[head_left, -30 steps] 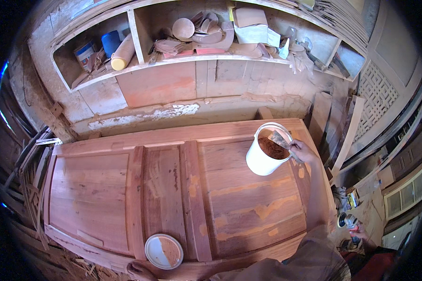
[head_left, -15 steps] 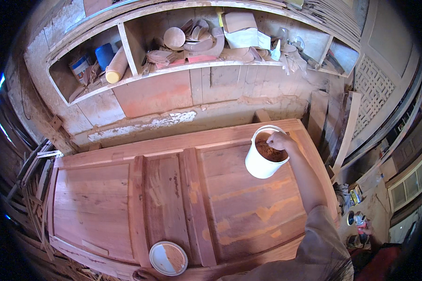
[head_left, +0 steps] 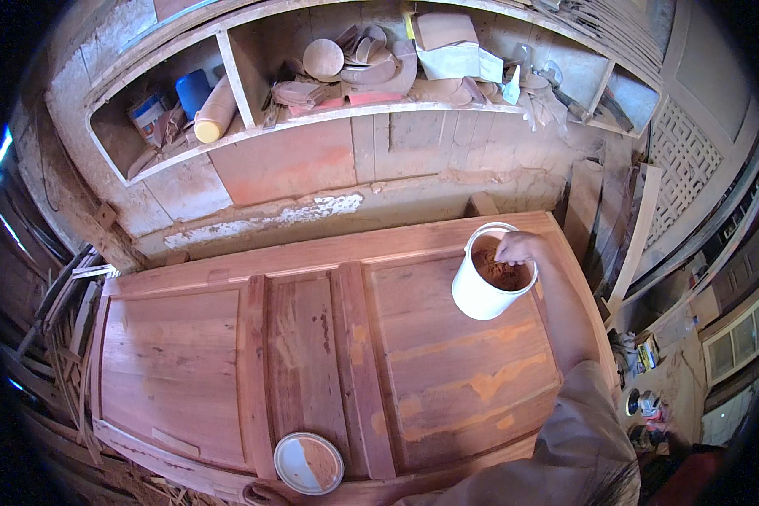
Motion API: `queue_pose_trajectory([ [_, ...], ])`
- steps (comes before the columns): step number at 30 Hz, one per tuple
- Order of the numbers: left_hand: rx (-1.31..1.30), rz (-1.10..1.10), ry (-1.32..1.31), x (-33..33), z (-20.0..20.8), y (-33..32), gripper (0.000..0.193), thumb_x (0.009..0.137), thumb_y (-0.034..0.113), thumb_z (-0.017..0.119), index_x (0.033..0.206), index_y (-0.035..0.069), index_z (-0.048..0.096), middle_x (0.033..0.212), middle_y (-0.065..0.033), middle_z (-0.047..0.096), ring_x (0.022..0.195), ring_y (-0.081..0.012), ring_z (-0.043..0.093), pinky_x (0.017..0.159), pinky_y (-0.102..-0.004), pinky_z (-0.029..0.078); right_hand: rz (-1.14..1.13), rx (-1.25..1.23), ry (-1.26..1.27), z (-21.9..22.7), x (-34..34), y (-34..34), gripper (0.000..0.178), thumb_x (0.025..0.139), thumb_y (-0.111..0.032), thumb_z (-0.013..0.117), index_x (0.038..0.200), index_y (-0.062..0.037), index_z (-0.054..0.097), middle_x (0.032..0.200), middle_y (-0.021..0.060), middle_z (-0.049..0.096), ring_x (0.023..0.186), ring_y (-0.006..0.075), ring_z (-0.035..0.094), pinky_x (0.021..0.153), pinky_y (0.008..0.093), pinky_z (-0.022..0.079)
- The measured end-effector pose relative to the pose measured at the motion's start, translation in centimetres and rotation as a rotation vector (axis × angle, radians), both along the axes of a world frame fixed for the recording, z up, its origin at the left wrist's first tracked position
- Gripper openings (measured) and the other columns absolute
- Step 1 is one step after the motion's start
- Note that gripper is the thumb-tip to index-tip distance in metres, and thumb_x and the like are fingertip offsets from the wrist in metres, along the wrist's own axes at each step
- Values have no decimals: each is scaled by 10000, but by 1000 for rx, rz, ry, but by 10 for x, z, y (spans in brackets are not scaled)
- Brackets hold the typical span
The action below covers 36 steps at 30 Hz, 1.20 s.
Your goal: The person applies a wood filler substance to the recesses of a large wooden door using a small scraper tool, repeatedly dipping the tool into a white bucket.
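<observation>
Over the white bucket (head_left: 479,291), the right hand (head_left: 521,248) hangs curled downward

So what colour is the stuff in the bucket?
The stuff in the white bucket is reddish brown; it shows best in the head view.

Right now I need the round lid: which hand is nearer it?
Left hand: just left of the round lid; the right hand is beyond and right of it, at the white bucket's mouth.

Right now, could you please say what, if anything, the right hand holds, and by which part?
I cannot tell: the right hand is over the open white bucket, its grip hidden.
</observation>
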<state>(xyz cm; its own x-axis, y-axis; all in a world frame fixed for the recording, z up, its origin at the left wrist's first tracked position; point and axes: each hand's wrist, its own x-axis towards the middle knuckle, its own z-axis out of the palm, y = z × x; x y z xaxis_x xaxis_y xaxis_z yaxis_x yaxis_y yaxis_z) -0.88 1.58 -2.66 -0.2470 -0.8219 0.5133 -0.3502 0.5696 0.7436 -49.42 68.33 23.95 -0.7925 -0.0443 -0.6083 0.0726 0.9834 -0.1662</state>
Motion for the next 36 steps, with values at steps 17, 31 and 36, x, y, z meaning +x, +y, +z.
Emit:
queue_pose_trajectory([
  [17, -176, 53, -229, 7, 5, 2, 267, 969, 234, 577, 982, -31, 610, 854, -199, 639, 730, -319, 617, 672, -382, 534, -633, -808, 408, -29, 139, 35, 176, 949, -235, 572, 965, -62, 605, 718, 17, 578, 520, 97, 528, 443, 259, 427],
  [31, -115, -24, -280, 11, 12, -5, 284, 976, 248, 506, 995, -28, 571, 983, -223, 586, 927, -404, 555, 826, -495, 455, -604, -788, 1096, -83, 146, 9, 171, 847, -31, 666, 979, -31, 558, 757, 44, 595, 656, 119, 564, 579, 293, 497],
  [36, -69, -27, -244, 19, 11, -10, 257, 971, 214, 513, 987, -34, 578, 973, -223, 588, 927, -398, 551, 843, -496, 448, -840, -1335, 761, -79, 157, -2, 187, 949, -134, 554, 1120, -58, 554, 823, 77, 647, 683, 126, 615, 539, 268, 529],
])
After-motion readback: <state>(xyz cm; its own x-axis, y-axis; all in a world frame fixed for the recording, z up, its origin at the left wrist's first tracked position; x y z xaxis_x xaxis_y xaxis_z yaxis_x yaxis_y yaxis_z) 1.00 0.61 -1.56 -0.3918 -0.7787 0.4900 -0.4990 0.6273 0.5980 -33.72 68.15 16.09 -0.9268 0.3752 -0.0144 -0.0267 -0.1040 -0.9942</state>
